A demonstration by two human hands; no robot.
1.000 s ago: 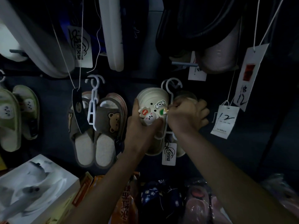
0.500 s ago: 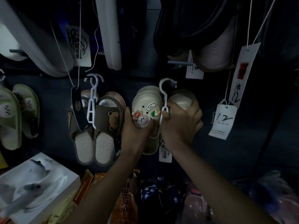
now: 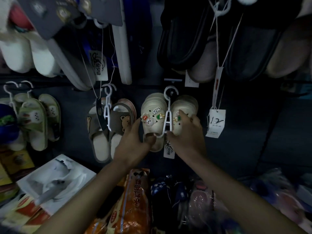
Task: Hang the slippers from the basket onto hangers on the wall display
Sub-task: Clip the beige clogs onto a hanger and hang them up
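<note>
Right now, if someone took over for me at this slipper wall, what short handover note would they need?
Left grip: holds the left cream clog, thumb at its heel opening.
Right grip: fingers curled over the right cream clog.
The clogs sit either side of the white hanger; its hook is up at a wall peg, but the dim light hides whether it has caught.
Done: pair appears mounted on the hanger, beside the brown bear slippers.
Left: confirm the hook holds, let go, then hang the bagged slippers below.
</note>
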